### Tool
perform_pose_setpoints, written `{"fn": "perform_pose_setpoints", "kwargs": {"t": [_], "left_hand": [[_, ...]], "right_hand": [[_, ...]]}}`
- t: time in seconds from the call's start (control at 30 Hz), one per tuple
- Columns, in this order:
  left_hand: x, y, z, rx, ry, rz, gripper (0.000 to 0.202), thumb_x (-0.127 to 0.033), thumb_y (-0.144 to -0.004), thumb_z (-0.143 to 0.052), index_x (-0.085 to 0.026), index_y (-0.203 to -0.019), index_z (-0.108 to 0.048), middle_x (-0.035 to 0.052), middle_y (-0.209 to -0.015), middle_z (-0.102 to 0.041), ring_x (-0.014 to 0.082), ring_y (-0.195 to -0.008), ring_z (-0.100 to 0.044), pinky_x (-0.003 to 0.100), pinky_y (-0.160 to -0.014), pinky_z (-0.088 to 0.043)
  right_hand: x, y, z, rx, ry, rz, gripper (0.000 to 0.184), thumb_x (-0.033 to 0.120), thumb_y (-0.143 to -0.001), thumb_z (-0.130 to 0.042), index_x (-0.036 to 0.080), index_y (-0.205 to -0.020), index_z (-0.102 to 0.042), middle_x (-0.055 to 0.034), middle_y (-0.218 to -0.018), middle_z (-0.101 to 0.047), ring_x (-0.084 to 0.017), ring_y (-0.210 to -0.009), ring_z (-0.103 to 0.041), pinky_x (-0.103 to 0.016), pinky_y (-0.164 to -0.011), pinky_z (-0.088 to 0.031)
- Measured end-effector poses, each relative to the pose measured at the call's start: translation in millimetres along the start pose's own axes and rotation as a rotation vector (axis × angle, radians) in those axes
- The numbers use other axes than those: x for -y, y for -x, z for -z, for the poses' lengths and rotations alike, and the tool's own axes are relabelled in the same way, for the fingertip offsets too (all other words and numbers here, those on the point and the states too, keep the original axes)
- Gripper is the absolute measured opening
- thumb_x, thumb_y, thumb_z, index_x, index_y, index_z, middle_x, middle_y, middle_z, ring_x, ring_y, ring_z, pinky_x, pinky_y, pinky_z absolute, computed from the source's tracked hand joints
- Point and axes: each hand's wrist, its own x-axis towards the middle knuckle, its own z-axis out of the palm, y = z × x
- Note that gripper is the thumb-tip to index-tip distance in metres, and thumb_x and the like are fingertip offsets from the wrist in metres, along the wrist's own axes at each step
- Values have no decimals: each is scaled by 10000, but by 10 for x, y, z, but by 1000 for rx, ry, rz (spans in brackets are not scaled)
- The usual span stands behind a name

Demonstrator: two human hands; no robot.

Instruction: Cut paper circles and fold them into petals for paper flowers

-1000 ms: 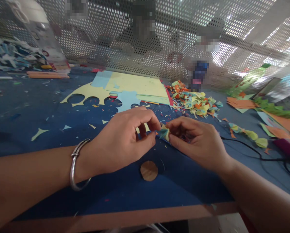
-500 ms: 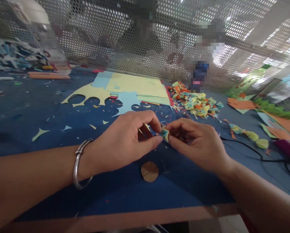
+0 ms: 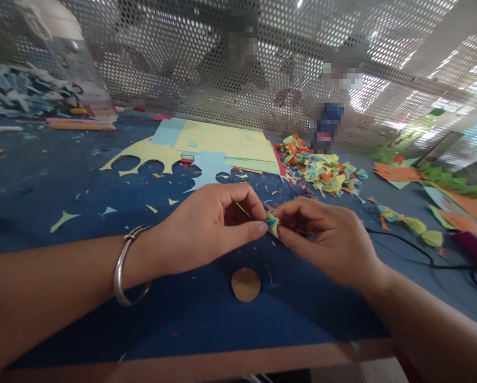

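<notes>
Between my fingertips is a small folded paper piece (image 3: 272,222), yellow and blue-green, pleated like a little fan. My left hand (image 3: 214,226), with a silver bangle (image 3: 121,271) on its wrist, pinches the piece's left side between thumb and fingers. From the right, my right hand (image 3: 326,236) pinches the other side. Both hands hover low over the blue tabletop (image 3: 206,324); the fingers hide part of the paper. Just below them on the table lies a flat round brown disc (image 3: 246,284).
Cut yellow sheets (image 3: 226,139) and a light blue offcut (image 3: 208,165) lie beyond my hands. A heap of folded paper pieces (image 3: 322,167) sits at back right, near a black cable (image 3: 406,242). A clear bottle (image 3: 82,74) stands back left before a perforated metal screen (image 3: 162,58).
My hands stay nearly in place, with a slight shift of the fingers on the folded paper. The bangle has slid a little toward the left forearm.
</notes>
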Motion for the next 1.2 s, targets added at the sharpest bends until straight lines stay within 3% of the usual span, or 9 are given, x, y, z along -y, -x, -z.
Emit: {"fn": "perform_pose_setpoints", "kwargs": {"t": [0.2, 0.4, 0.53, 0.93, 1.2], "left_hand": [[-9, -17, -1, 7, -40, 15, 100, -292, -887, -650, -198, -855, -658, -14, -752, -678, 123, -664, -616, 236, -610, -492], [-77, 19, -25, -121, -411, -173, 83, -188, -853, -615, -189, -801, -679, -13, -746, -702, 115, -637, -624, 239, -625, -472], [-53, 31, -27, -78, -503, -235, 61, -176, -839, -627, -194, -823, -683, -14, -759, -714, 133, -682, -648, 256, -672, -482], [-39, 14, -46, -56, -365, -44, 51, -176, -782, -624, -197, -741, -645, -48, -700, -663, 112, -639, -610, 248, -609, -446], [-27, -21, -77, -58, -5, 54, 36, -195, -767, -631, -186, -734, -620, -21, -686, -614, 132, -668, -576, 255, -619, -466]], "right_hand": [[-31, 6, -5, 27, -34, -6, 68, 152, -874, -663, 191, -904, -709, 24, -729, -686, -79, -570, -570, -186, -541, -476], [-61, 5, -32, 66, -32, -5, 71, 177, -902, -639, 198, -915, -705, -8, -796, -710, -116, -643, -608, -224, -594, -508], [-67, 9, -35, 78, -21, 26, 76, 165, -905, -631, 201, -900, -698, -2, -801, -710, -115, -652, -618, -228, -610, -509], [-68, 14, -47, 137, -11, 38, 79, 199, -949, -621, 195, -935, -699, -2, -836, -701, -118, -707, -621, -232, -654, -489], [-55, 4, -35, 84, 22, 95, 95, 156, -943, -618, 168, -942, -713, 4, -827, -706, -96, -693, -603, -204, -647, -461]]}}
